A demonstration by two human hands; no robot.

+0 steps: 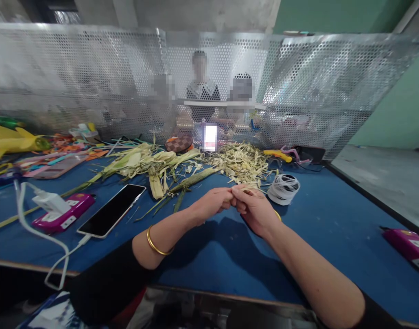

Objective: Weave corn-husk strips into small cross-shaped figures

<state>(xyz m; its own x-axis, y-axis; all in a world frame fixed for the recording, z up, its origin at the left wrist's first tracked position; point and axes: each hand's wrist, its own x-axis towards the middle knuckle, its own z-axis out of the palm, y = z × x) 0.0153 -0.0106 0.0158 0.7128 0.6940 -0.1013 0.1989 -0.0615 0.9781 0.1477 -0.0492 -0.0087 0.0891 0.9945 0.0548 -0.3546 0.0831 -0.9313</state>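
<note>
Pale husk strips [245, 164] | heaped on the blue tabletop [326, 214], just beyond my left hand [214, 202] and right hand [256, 206] | hands touching, fingers pinched closed; I cannot tell what they grip | strips look easily torn, so light, even pressure suits

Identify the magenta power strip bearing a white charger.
The left power strip, beside the phone: a white charger sits in it. The right power strip, cut off by the frame, shows none.

Your fingers [243, 195] hide whatever lies between them. The right edge cuts off a purple power strip [409, 249]. Behind the mesh [127, 77], people [202, 93] are blurred.
</note>
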